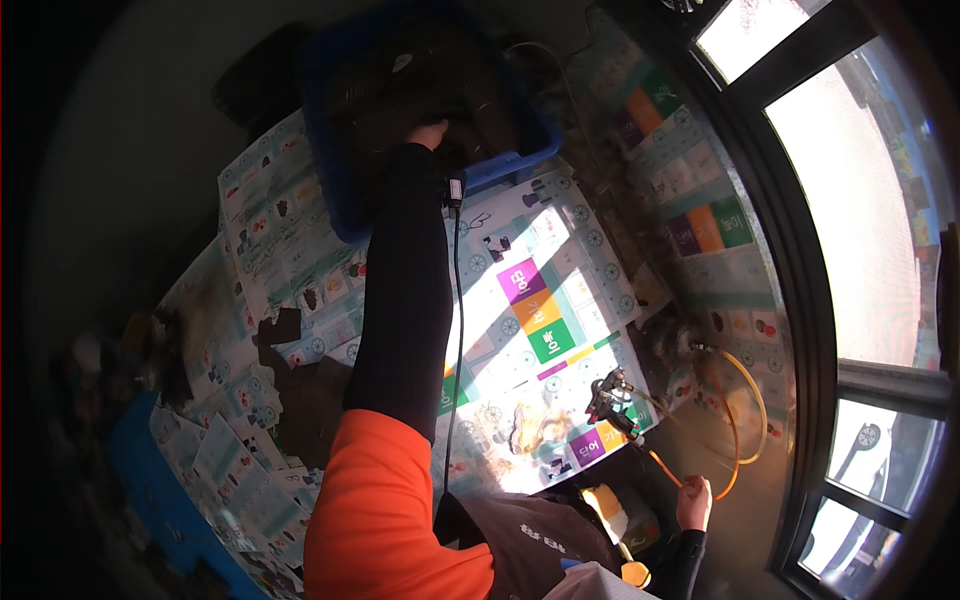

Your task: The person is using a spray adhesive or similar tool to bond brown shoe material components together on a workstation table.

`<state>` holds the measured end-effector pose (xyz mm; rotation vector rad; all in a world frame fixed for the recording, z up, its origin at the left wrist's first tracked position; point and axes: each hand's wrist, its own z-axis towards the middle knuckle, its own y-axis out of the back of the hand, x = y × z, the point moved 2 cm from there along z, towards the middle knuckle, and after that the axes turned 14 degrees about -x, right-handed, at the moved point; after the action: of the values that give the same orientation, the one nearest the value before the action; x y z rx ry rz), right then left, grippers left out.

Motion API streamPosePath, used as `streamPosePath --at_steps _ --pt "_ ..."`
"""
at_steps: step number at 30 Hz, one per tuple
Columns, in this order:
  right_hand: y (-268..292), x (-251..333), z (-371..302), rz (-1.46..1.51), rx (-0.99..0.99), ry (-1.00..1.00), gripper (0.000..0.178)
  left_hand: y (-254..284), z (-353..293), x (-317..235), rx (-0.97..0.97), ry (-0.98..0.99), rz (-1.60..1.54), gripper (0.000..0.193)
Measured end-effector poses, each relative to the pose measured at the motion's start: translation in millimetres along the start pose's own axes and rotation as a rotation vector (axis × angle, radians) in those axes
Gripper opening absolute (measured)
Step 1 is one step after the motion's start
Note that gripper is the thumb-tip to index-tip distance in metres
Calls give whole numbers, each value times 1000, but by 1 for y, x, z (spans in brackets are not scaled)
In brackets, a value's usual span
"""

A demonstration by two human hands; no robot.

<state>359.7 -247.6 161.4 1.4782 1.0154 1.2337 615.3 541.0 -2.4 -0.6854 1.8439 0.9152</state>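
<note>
My left arm, in an orange sleeve with a long black cuff, stretches up to a blue plastic crate point(527, 160). My left hand point(430, 133) reaches over its near side, among dark contents point(400, 110) too shaded to make out. The fingers are mostly hidden in shadow. At the lower right my right hand point(693, 503) is closed around an orange air hose point(664, 468). That hose leads to a dark metal spray gun point(608, 398) at the right edge of the paper-covered table, away from my fingers.
Printed sheets point(480, 390) with coloured blocks cover the table, with brown stains and torn dark patches. A black cable point(459, 330) runs down along my left arm. The hose loops point(765, 420) beside the wall. A dark-framed window point(830, 300) stands at the right. Something blue point(170, 490) lies lower left.
</note>
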Motion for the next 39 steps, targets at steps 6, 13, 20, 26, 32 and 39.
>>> streamPosePath --at_steps 6,13,20,26,32,39 --pt "-7 12 4 8 35 41 10 -25 10 17 -109 256 -298 51" --pt "-21 9 16 134 87 26 12 -45 -45 -16 -190 109 -450 60" --pt "-16 15 20 135 109 43 12 -66 -54 -29 -236 291 -490 45" --pt "-6 5 19 108 35 38 9 -12 -65 -52 -21 37 -547 25" --pt "-30 -5 30 251 121 318 13 108 -193 -92 202 394 -794 19" --pt "-23 7 36 382 235 420 16 233 -405 -86 103 173 -966 30"
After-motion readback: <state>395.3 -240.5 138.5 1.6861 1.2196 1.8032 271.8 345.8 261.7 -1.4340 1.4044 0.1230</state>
